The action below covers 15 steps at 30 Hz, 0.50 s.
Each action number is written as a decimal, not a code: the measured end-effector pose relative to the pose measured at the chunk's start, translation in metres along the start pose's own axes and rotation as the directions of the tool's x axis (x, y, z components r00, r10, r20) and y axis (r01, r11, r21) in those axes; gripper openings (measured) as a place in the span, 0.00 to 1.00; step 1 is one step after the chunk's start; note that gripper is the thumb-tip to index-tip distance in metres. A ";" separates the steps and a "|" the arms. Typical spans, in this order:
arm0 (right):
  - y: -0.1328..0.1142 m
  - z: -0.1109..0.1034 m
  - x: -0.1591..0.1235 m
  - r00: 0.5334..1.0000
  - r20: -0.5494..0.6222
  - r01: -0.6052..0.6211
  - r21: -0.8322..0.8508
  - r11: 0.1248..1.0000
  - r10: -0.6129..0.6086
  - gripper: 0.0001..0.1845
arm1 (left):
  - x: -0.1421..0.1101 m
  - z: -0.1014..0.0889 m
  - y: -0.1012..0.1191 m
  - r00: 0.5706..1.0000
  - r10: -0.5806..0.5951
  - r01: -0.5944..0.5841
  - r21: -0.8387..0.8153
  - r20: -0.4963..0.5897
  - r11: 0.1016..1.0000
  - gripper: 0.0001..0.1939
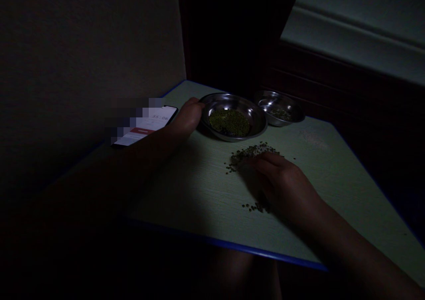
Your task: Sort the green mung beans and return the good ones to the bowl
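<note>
My left hand (190, 116) grips the left rim of a shallow metal bowl (259, 129) that holds small green beans (229, 122), which look like mung beans. Nearer to me, a loose pile of beans (255, 149) is spread on the tabletop. Over the near edge of that pile is my right hand (282, 176), its fingers bent and drawn together at the beans. Whatever its fingertips hold is hidden in the dark. A smaller cluster of beans (255, 207) lies below the right hand, partly in its shadow.
Behind the first bowl stands a second metal bowl (294, 114) with a few beans or bits inside. A pale patch of fine grains (312, 138) lies to its right. A lit phone (151, 127) rests by the wall. The pale table (179, 202) has a blue edge; the room is dim.
</note>
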State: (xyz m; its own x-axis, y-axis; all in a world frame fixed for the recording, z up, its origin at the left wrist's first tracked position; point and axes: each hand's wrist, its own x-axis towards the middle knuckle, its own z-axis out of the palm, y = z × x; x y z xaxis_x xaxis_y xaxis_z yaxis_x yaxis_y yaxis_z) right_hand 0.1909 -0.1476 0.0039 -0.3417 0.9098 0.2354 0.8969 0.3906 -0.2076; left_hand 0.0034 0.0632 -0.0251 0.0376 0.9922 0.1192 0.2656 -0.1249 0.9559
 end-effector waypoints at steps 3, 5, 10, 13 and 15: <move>0.005 0.002 0.004 0.999 -0.005 -0.042 0.016 0.999 0.042 0.20 | 0.001 0.000 -0.001 1.000 0.005 -0.006 -0.015 -0.011 1.000 0.04; 0.008 0.003 0.008 0.998 -0.017 -0.064 0.022 0.998 0.064 0.19 | 0.001 0.000 -0.002 1.000 0.005 -0.005 -0.019 -0.010 1.000 0.04; 0.018 0.005 0.013 0.991 -0.068 -0.117 0.010 0.993 0.117 0.18 | 0.002 -0.001 -0.003 1.000 0.014 -0.014 0.009 0.002 1.000 0.04; 0.021 0.006 0.012 0.988 -0.119 -0.098 0.011 0.995 0.099 0.18 | 0.004 -0.001 -0.005 1.000 0.008 -0.008 -0.004 0.005 1.000 0.03; 0.020 0.006 0.011 0.986 -0.162 -0.043 0.023 0.999 0.046 0.19 | 0.005 0.000 -0.007 0.999 -0.005 0.007 -0.055 0.038 0.998 0.02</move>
State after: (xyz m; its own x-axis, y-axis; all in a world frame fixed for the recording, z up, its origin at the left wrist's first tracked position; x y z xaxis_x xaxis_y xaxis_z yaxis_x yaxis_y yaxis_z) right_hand 0.2034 -0.1294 -0.0031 -0.2503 0.8922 0.3759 0.9040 0.3544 -0.2393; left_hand 0.0013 0.0693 -0.0308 0.0733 0.9918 0.1045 0.2122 -0.1179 0.9701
